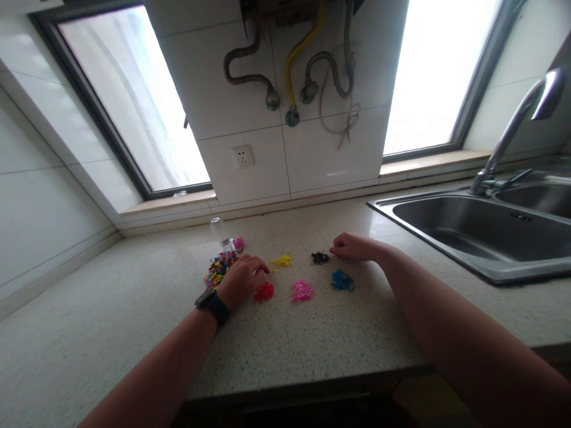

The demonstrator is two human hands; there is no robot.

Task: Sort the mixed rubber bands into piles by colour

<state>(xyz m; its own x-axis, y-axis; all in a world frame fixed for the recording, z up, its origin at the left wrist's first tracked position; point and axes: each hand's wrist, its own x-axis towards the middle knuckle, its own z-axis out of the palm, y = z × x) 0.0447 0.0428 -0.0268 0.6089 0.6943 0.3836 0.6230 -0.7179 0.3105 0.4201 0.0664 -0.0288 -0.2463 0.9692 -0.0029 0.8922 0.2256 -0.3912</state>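
The mixed pile [219, 267] of small coloured bands lies on the counter [134, 321], partly under the left hand [243, 278], which rests on it palm down, fingers loosely curled. The right hand [354, 246] pinches shut beside the black pile [320, 257] (whether it grips a band I cannot tell). Yellow [281, 261], red [264, 291], pink [302, 290] and blue [342, 280] piles sit between. The sink [491, 267] stands right.

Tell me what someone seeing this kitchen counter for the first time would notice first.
Small heaps of tiny coloured bands on the pale counter: a mixed pile at the left, then separate yellow, red, pink, blue and black heaps. The left hand, a dark watch on its wrist, rests beside the mixed pile; the right hand sits by the black heap. A steel sink lies at the right.
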